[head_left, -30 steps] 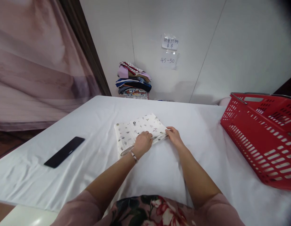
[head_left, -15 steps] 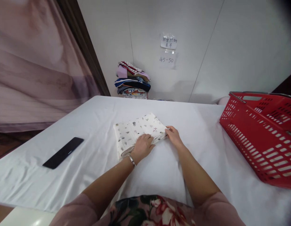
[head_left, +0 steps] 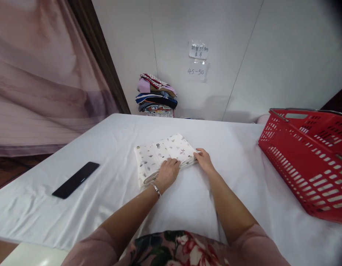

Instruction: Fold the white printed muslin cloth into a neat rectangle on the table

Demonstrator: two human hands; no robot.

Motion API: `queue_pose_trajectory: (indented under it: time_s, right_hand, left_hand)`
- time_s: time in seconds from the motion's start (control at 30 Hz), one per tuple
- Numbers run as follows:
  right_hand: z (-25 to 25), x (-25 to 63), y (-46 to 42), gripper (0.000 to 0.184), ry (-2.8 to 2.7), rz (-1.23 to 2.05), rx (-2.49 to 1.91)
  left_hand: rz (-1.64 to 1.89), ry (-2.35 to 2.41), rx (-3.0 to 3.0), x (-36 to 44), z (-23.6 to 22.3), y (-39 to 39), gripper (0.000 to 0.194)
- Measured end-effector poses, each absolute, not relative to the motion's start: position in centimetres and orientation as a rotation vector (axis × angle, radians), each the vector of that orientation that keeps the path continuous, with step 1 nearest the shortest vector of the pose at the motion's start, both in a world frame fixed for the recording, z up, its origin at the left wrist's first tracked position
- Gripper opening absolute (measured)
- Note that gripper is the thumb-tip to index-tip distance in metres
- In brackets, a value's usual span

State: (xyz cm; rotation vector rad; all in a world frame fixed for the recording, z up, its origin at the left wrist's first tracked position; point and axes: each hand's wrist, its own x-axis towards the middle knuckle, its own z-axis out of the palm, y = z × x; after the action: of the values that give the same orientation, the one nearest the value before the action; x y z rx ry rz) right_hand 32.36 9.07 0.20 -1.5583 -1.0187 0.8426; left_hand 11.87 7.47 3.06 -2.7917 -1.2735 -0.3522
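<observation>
A white cloth [head_left: 154, 156] with small printed motifs lies folded in a thick rectangle on the white-covered table, slightly turned. Its layers show along the near edge. My left hand [head_left: 168, 172], with a metal bracelet at the wrist, is closed over the middle of that near edge, fingers bent on top; its thumb is mostly hidden. At the right corner, my right hand [head_left: 203, 159] pinches the stacked layers between thumb and fingers.
A black phone-like slab [head_left: 76, 180] lies on the table [head_left: 237, 177] to the left. On the right stands a red perforated basket [head_left: 306, 159]. Behind the far edge is a pile of folded fabrics [head_left: 156, 94] against the wall; a pink curtain [head_left: 43, 81] hangs at left.
The left thumb, visible beside the fingers before, is now tucked out of sight. Both hands stay at the same places on the cloth, which has hardly moved.
</observation>
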Motion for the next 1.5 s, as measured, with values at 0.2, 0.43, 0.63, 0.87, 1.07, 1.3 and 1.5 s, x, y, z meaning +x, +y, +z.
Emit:
queue_pose_trajectory:
  time_s: [0.2,0.43,0.63,0.87,1.07,1.3,1.5]
  right_hand:
    - [0.0,32.7,8.7,0.045,-1.067,0.819,-1.638]
    - [-0.2,32.8,8.9,0.038,-1.171,0.726,-1.788]
    - [-0.7,33.1,8.8,0.042,-1.223,0.726,-1.836]
    - [-1.2,33.3,8.7,0.041,-1.295,0.722,-1.905]
    - [-0.8,33.1,8.4,0.043,-1.353,0.707,-1.94]
    - [-0.8,33.2,8.6,0.042,-1.421,0.634,-1.978]
    - [-0.1,32.1,6.1,0.052,-1.395,0.905,-1.934]
  left_hand:
    - [-0.362,-1.228,-2.786,11.4,2.8,6.8,0.026]
    - [-0.473,-1.333,-2.72,7.1,2.8,5.2,0.03]
    - [-0.609,-1.435,-2.644,1.7,2.2,3.0,0.027]
    - [-0.804,-1.776,-2.615,-2.9,1.3,0.4,0.026]
    - [-1.064,-2.621,-2.273,-3.2,2.4,1.7,0.041]
    - [-1.07,-2.815,-2.262,0.2,3.2,4.6,0.055]
    - [-1.276,-2.854,-2.197,-2.0,3.1,6.1,0.044]
